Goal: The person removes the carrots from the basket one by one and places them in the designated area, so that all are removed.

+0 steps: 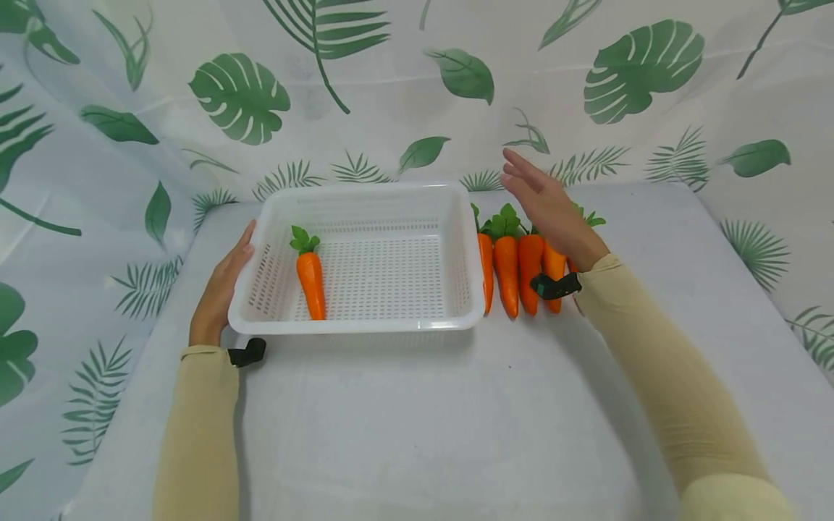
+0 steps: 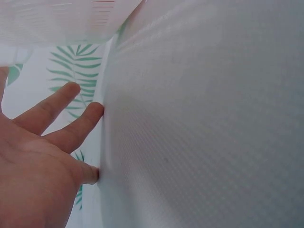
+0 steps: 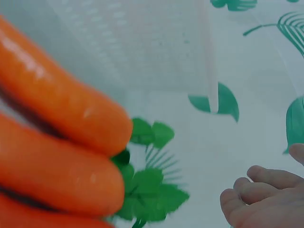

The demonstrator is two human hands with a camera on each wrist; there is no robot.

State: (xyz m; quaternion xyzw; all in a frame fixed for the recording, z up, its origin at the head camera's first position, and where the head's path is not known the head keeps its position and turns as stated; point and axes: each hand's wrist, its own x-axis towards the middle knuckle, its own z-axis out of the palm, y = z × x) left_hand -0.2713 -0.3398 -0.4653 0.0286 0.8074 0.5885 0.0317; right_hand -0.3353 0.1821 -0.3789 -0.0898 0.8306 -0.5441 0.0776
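A white plastic basket (image 1: 355, 327) with slotted walls stands on the table, and one orange carrot (image 1: 311, 282) with a green leafy top lies inside it toward the left. My left hand (image 1: 223, 286) rests along the basket's left side, its fingertips close to the rim. In the left wrist view that hand's fingers (image 2: 76, 128) are spread and straight. To the right of the basket lies a row of several carrots (image 1: 506, 275), leaves pointing away from me. Above the row's right part hovers my right hand (image 1: 547, 206), holding nothing, fingers extended; it partly hides the carrots beneath.
A pale cloth-covered table (image 1: 404, 434) spreads in front of the basket and off to the right. Behind it hangs a white curtain (image 1: 391, 87) printed with green leaves, which also runs down the left and right sides.
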